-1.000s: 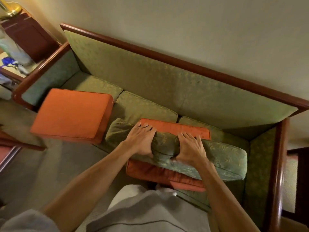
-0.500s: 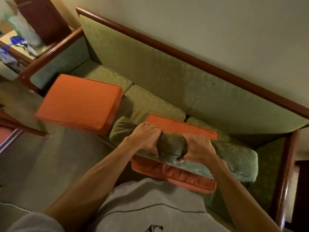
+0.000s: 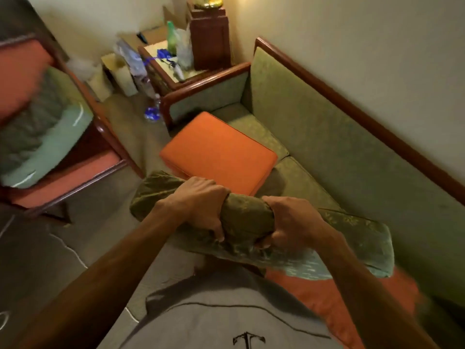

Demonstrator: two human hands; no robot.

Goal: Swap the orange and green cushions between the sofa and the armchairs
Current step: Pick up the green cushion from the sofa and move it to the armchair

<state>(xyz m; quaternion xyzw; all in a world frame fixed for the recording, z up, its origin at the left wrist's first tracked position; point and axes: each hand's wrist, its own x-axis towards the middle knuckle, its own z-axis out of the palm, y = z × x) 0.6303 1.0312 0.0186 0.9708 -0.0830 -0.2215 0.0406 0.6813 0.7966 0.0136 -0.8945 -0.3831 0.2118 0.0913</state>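
Both hands clutch a green cushion [image 3: 352, 243] by its bunched front edge, lifted off the sofa: my left hand [image 3: 198, 205] and my right hand [image 3: 292, 222] sit close together. Below it an orange cushion [image 3: 327, 298] lies on the sofa's right seat. A second orange cushion [image 3: 219, 152] rests on the green sofa [image 3: 327, 137] at its left end, overhanging the front. At the left stands an armchair [image 3: 75, 172] with an orange back and a green cushion [image 3: 45, 137] on its seat.
A side table [image 3: 161, 64] with a green bottle, plastic bags and a dark wooden box stands past the sofa's left arm. Bottles and boxes lie on the carpet beside it. Carpeted floor [image 3: 75, 243] runs between the armchair and sofa.
My hands have tightened on the green cushion and lifted it off the orange one. My view has swung left, bringing the armchair and side table in.
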